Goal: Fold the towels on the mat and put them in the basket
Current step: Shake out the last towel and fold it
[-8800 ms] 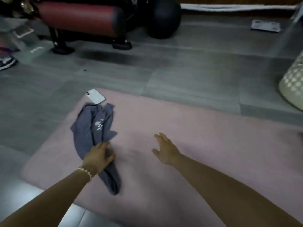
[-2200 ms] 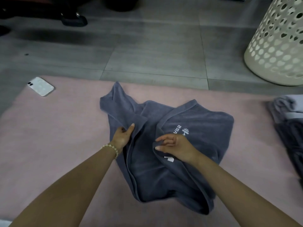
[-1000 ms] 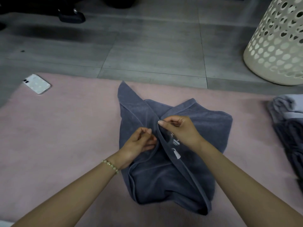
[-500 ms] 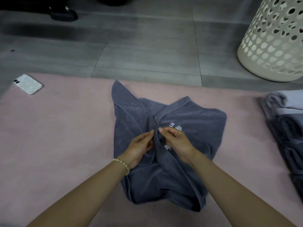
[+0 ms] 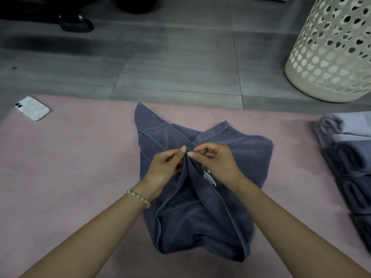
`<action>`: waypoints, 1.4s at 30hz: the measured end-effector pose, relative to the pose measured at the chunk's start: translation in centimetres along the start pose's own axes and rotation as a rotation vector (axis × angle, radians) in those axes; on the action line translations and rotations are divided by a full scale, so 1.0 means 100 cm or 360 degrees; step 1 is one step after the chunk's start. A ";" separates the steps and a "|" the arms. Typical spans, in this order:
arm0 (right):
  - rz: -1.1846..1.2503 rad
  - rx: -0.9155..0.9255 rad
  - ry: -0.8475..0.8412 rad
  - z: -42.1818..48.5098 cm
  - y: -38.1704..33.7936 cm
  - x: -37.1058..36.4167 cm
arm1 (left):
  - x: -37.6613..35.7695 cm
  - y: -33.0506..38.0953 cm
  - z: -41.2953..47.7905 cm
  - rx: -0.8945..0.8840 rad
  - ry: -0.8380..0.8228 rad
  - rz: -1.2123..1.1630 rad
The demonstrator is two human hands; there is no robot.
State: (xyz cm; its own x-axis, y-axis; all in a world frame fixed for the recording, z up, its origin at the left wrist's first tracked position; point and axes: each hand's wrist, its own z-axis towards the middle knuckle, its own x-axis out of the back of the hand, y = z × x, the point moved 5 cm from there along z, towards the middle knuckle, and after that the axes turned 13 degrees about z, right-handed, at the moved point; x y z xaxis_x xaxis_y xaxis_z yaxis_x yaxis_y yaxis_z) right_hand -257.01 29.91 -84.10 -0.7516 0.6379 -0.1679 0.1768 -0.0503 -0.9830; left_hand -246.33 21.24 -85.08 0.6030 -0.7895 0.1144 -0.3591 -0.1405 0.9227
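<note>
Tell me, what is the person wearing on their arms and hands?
No sleeves or gloves show. The left hand has a bracelet of small pale round beads at its wrist. The right hand wears nothing that I can see.

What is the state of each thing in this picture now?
towel, crumpled on the mat, not yet folded
left hand, pinches a towel edge
right hand, pinches a towel edge
other towels, folded, piled on the mat
basket, upright on the floor
phone, lying back up on the mat
</note>
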 end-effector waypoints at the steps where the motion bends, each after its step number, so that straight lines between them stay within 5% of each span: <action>1: 0.0009 0.0011 0.0012 0.001 0.001 0.001 | 0.000 0.000 -0.002 0.0000 -0.0013 0.0014; 8: 0.0203 -0.0147 0.0057 0.006 0.003 0.005 | -0.003 0.012 -0.008 -0.0275 -0.0012 0.0149; 14: 0.0107 -0.0475 -0.0349 0.003 -0.012 -0.007 | 0.011 0.043 -0.015 -0.0281 -0.0140 -0.0010; 21: -0.0465 -0.0516 -0.0558 -0.007 -0.035 0.002 | 0.049 0.067 -0.013 -0.0037 0.0040 -0.0553; 26: -0.0561 -0.0605 -0.0630 -0.028 -0.024 0.023 | 0.057 0.034 -0.010 0.0278 0.0068 -0.0596; 29: -0.0713 -0.0658 -0.0753 -0.052 0.004 0.021 | 0.073 0.001 -0.006 0.0288 0.0190 -0.0105; 32: -0.1009 -0.1041 -0.0971 -0.078 0.056 0.033 | 0.093 -0.047 0.003 0.0260 0.0084 0.1099; 36: -0.0701 -0.0899 -0.0502 -0.056 0.071 0.048 | 0.091 -0.069 0.011 0.0146 0.0309 0.2179; 39: -0.0871 -0.0409 0.0036 -0.024 0.071 0.064 | 0.032 -0.042 0.012 -0.0661 0.0374 0.2107; 42: -0.0948 -0.0634 0.0234 -0.020 0.088 0.076 | -0.032 -0.052 0.019 -0.0378 -0.0115 0.1683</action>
State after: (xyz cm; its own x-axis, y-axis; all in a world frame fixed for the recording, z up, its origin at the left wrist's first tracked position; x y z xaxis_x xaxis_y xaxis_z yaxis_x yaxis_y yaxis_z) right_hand -259.89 35.84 -93.88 -0.7042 0.5680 0.4259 0.0034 0.6027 -0.7980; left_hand -247.71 23.34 -90.96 0.0235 -0.4774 0.8784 -0.5204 0.7443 0.4184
